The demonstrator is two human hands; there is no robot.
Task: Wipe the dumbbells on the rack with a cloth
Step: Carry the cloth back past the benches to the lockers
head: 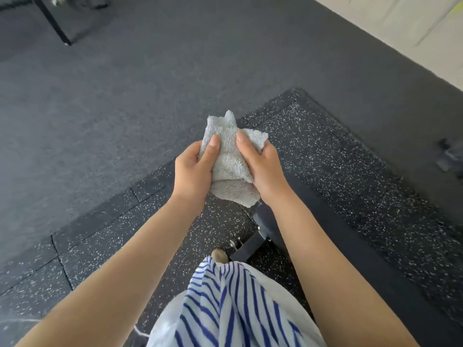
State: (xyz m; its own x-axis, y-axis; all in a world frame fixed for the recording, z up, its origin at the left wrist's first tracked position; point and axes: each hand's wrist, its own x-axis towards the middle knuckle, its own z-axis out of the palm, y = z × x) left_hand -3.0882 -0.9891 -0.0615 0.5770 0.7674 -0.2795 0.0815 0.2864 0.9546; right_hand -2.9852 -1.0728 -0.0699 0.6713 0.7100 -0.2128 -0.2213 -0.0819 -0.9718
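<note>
A crumpled light grey cloth (229, 161) is held in front of me above the floor, between both hands. My left hand (194, 171) grips its left side with the thumb pressed on top. My right hand (263, 166) grips its right side, thumb likewise on the fabric. A loose end of the cloth hangs below my palms. No rack is in view. A blurred dark object (449, 156) at the right edge may be a dumbbell; I cannot tell.
Below my arms lies speckled black rubber flooring (350, 156), bordered by plain grey flooring (125, 96). A black metal frame foot with a bolt (250, 244) stands by my shoe. A black equipment leg (53, 21) is at top left. A pale wall (400, 26) runs along the top right.
</note>
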